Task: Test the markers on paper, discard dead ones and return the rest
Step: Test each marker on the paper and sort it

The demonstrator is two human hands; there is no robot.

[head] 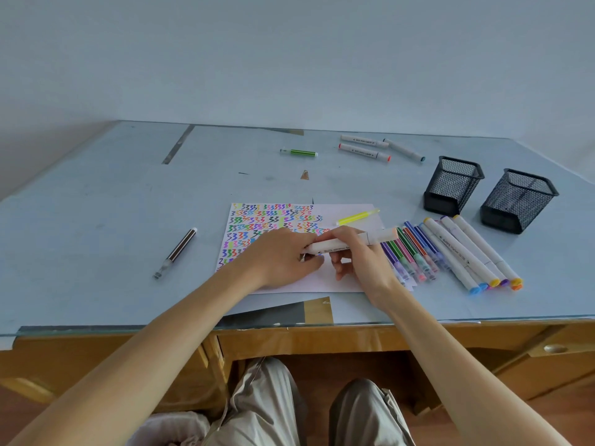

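Note:
A white sheet of paper [351,281] lies in front of me, its upper left covered with coloured squiggles. Both hands hold one fat white marker [380,238] with a peach end cap, level above the paper. My right hand [357,252] grips its middle; my left hand [283,255] closes on its left end, where the cap or tip is hidden by fingers. A yellow marker [358,217] rests on the paper's top right corner. A row of thin coloured and fat white markers [450,252] lies right of the paper.
Two empty black mesh pen cups [452,185] [518,201] stand at the right. Three white markers [380,148] and a green one [298,152] lie at the back. A brown marker [176,252] lies to the left. A bin liner [167,429] shows under the desk edge.

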